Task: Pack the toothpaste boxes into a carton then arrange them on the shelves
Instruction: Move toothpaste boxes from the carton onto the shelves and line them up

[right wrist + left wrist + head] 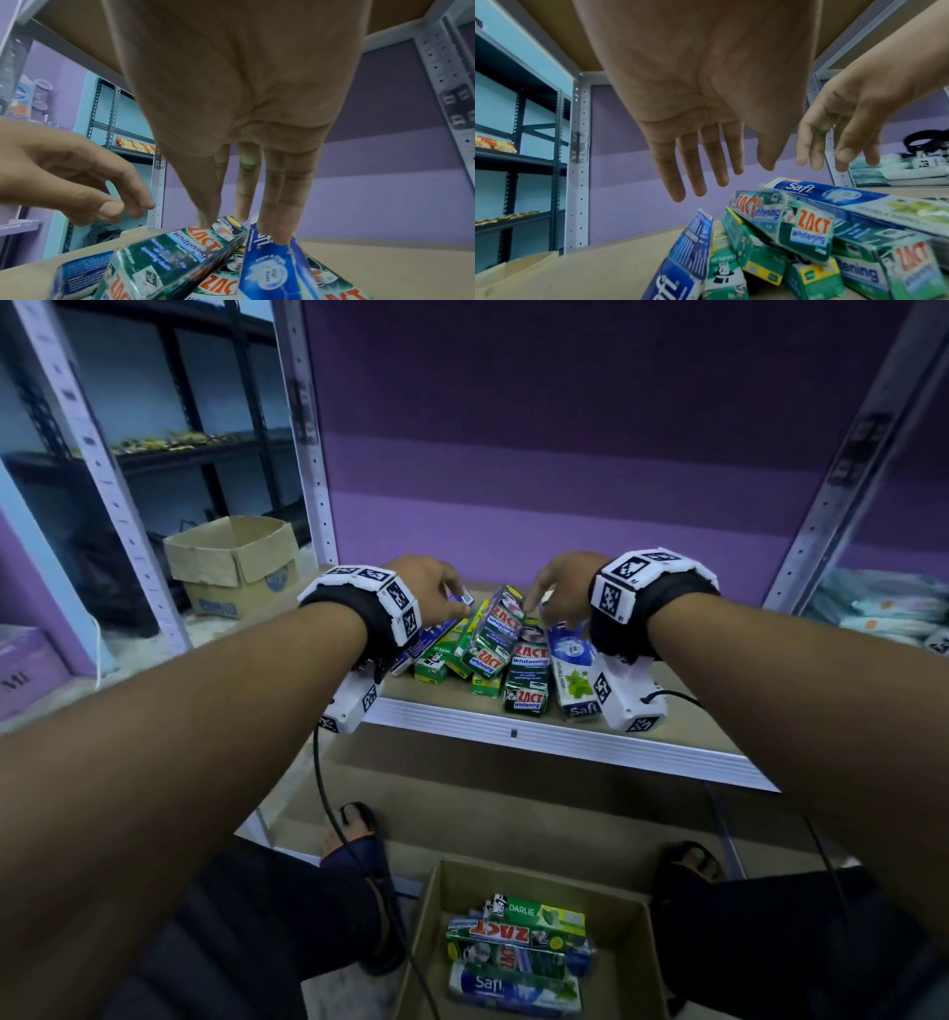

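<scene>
hands (pixel 493 593) over zact (pixel 500 629), safi (pixel 572 670) boxes

On the tan shelf (pixel 683 737), the Zact boxes (pixel 526 677) are dark green with red letters. Right of them, the Safi box (pixel 572 677) is blue and white with green leaves. Behind the shelf, the wall (pixel 565 454) is purple. The wrist bands (pixel 652 585) are white with black squares.

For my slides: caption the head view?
Both hands reach over toothpaste boxes piled on a shelf.
</scene>
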Demonstrator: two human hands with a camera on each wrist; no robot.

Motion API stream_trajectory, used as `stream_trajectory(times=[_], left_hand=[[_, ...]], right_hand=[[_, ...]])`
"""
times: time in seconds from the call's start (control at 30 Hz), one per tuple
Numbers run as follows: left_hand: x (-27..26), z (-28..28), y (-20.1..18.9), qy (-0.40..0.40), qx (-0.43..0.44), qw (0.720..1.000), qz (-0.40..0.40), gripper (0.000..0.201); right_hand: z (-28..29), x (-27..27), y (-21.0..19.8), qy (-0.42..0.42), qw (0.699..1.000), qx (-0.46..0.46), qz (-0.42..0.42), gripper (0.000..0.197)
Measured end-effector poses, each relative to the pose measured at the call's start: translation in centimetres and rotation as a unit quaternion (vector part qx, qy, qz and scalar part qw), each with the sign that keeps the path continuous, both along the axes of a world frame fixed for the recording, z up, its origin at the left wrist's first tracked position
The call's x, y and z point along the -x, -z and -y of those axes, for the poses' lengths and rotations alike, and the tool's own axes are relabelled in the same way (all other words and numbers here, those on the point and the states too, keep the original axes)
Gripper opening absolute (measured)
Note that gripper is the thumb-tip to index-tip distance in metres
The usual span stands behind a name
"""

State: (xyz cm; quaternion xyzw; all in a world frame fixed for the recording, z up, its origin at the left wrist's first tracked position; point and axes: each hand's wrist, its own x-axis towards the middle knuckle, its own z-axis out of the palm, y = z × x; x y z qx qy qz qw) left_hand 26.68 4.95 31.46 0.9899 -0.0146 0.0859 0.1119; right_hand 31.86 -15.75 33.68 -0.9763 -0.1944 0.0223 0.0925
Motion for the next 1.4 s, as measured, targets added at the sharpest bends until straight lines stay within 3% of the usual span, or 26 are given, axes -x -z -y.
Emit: stream_trajectory(times=[0.3, 0.5, 0.7, 1.03, 1.23, 1.4], left_hand=[[4.7, 3.4, -3.2, 0.118, -0.055, 0.990, -0.058, 0.031], [6.9, 5.1, -2.9, 0.153, -0.054, 0.982, -0.097, 0.027], [8.2, 6.7, -0.2, 0.189, -0.044, 0.970, -0.145, 0.025], [7.8, 8.1, 10.7, 0.202, 0.005, 0.937, -0.286, 0.021], [6.8, 7.9, 19.2, 0.182, 0.042, 0.921, -0.341, 0.015], [6.6, 7.7, 26.3, 0.145, 0.083, 0.908, -0.384, 0.020]], right_hand=[[4.1, 4.9, -2.2, -0.029, 0.990, -0.084, -0.109, 0.027], [7.1, 7.7, -2.0, -0.013, 0.974, -0.055, -0.219, 0.023], [8.5, 9.8, 1.9, 0.012, 0.957, 0.008, -0.291, 0.031], [9.8, 9.1, 12.7, 0.004, 0.932, 0.049, -0.360, 0.027], [10.3, 8.3, 21.9, -0.004, 0.947, 0.072, -0.314, 0.033], [10.8, 8.7, 29.7, -0.032, 0.942, 0.120, -0.313, 0.036]])
